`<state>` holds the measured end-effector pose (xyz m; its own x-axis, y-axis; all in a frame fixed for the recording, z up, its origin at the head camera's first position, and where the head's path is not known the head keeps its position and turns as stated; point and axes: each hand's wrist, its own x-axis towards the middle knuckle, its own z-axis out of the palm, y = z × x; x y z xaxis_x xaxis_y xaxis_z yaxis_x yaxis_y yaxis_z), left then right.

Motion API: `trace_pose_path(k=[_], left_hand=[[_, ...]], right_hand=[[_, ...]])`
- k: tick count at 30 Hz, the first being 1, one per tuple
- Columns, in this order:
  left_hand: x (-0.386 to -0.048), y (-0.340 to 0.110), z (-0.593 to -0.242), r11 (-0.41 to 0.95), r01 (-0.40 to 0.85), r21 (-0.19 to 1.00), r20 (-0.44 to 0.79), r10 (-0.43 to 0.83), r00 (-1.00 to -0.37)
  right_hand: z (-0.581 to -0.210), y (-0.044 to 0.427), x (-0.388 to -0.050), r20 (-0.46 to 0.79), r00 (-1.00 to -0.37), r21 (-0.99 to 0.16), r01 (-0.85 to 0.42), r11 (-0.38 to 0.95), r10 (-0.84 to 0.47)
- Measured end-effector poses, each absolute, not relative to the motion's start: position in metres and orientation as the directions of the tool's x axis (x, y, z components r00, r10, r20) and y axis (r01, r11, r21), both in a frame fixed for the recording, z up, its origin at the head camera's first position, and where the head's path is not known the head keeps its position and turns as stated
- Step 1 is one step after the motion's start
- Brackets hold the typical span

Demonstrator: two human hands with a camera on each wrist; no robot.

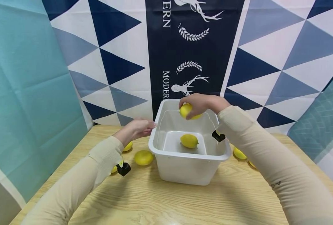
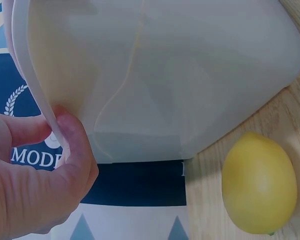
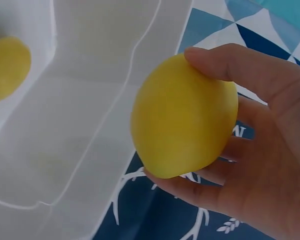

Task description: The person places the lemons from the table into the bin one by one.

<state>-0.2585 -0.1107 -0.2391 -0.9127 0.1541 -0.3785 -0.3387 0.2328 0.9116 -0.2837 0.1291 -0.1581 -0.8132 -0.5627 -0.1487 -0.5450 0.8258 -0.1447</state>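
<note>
A white plastic bin (image 1: 183, 170) stands on the table with one lemon (image 1: 189, 141) lying on its floor. My left hand (image 1: 139, 127) pinches the bin's left rim; in the left wrist view the thumb and fingers of that hand (image 2: 45, 175) close on the rim (image 2: 34, 95) from both sides. Over the back part of the bin, my right hand (image 1: 201, 104) holds another lemon (image 1: 186, 110). The right wrist view shows this lemon (image 3: 185, 117) between the thumb and fingertips of the hand (image 3: 260, 145), with the bin wall (image 3: 90, 90) beside it.
Left of the bin a lemon (image 1: 143, 157) lies on the wooden table (image 1: 166, 203), with more lemons (image 1: 128, 146) partly behind the left arm. Lemons (image 1: 239, 153) also lie right of the bin, near the right sleeve. A patterned cloth (image 1: 124, 62) hangs behind.
</note>
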Motion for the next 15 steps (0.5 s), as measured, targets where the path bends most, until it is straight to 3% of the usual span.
trace_pose_path(k=[15], left_hand=[[-0.258,-0.11,-0.24,0.236,-0.344,0.909,-0.382,0.139,-0.914]], right_hand=[[-0.184,0.119,-0.31,-0.186,-0.828,-0.177,-0.501,0.847,-0.528]])
